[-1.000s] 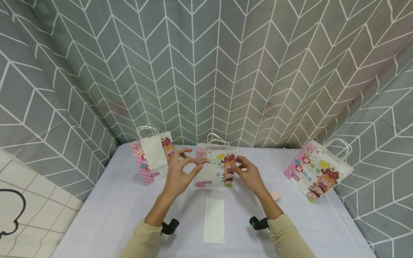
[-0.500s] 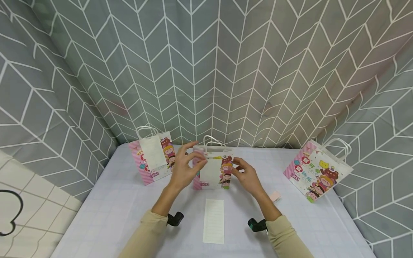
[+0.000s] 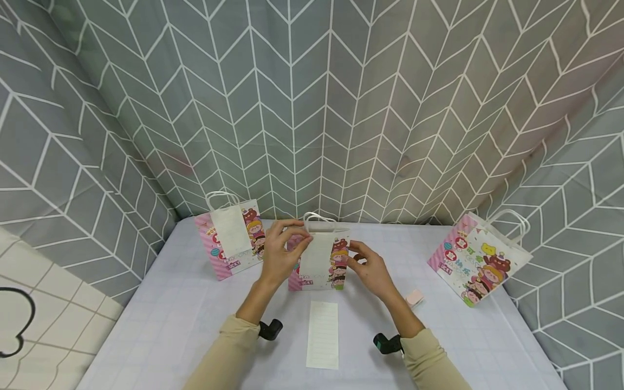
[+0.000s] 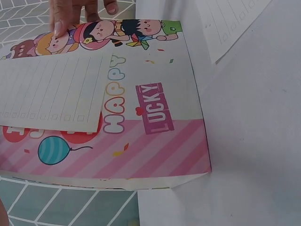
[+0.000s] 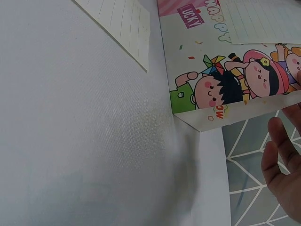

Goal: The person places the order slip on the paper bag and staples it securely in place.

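Note:
A cartoon-printed paper gift bag (image 3: 338,265) stands upright in the middle of the table, white handles on top. A lined paper slip (image 3: 317,260) lies against its front; my left hand (image 3: 280,257) pinches the slip's upper left corner between thumb and index finger. My right hand (image 3: 371,273) holds the bag's right side, a digit on the printed front and other fingers behind. In the left wrist view, the slip (image 4: 51,94) covers part of the bag's lettering. A second lined slip (image 3: 322,336) lies flat on the table in front of the bag.
Another gift bag (image 3: 221,265) with a slip (image 3: 231,230) on its front stands at the left. A third gift bag (image 3: 480,260) stands tilted at the right. A small pink block (image 3: 414,298) lies beside my right forearm. Patterned curtains (image 3: 312,108) enclose the table (image 3: 370,374).
The slip in my left hand has moved up the bag's front, its top now near the bag's rim. The middle bag has shifted slightly left and nearer, and my right hand followed.

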The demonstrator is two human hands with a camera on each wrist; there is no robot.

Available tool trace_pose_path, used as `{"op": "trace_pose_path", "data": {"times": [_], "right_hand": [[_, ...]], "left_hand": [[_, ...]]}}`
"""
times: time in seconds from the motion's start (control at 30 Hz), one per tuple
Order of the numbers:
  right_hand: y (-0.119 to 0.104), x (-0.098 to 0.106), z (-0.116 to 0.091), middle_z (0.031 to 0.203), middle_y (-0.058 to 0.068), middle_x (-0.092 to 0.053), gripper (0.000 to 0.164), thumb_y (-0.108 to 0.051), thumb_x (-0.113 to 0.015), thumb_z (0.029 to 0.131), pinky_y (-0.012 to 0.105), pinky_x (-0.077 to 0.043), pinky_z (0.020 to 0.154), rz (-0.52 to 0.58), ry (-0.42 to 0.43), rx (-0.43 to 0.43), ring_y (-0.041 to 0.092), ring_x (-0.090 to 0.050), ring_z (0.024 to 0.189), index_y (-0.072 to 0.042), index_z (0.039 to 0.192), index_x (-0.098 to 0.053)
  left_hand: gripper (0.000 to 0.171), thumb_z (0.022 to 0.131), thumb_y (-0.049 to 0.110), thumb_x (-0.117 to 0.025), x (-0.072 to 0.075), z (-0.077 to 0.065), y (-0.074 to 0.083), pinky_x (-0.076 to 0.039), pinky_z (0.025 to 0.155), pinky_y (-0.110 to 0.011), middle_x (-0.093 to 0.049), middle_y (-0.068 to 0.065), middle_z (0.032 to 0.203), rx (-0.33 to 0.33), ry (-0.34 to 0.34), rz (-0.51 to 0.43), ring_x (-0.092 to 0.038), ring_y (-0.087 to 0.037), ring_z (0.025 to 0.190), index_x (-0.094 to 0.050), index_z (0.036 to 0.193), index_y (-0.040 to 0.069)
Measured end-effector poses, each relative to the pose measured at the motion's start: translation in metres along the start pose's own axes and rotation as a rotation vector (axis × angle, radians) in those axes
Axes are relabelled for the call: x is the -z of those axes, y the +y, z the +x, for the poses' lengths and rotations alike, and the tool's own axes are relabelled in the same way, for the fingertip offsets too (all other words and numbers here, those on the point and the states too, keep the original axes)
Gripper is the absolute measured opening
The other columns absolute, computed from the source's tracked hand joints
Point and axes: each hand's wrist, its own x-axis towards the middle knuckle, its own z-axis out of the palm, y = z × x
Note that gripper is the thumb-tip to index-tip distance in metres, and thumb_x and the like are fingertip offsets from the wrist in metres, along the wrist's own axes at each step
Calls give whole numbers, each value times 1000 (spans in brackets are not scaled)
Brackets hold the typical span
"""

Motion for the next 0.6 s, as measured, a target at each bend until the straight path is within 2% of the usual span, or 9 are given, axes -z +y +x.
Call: {"op": "trace_pose_path", "data": {"times": [0.27, 0.6], "right_hand": [[-2, -1, -1, 134, 7, -65, 48, -31, -70, 96, 40, -48, 89, 6, 1, 14, 22, -61, 105, -11, 138, -58], [-1, -1, -2, 133, 8, -65, 48, -30, -69, 96, 41, -48, 89, -5, 3, 10, 22, -61, 105, -12, 139, -58]], "left_hand": [[14, 81, 14, -86, -2, -1, 0, -37, 94, -40, -68, -2, 108, -6, 42, -13, -61, -21, 104, -75, 89, 13], [19, 79, 1, -84, -7, -1, -2, -46, 91, -27, -68, -9, 102, -46, 104, -65, -63, -26, 99, -73, 93, 6]]}}
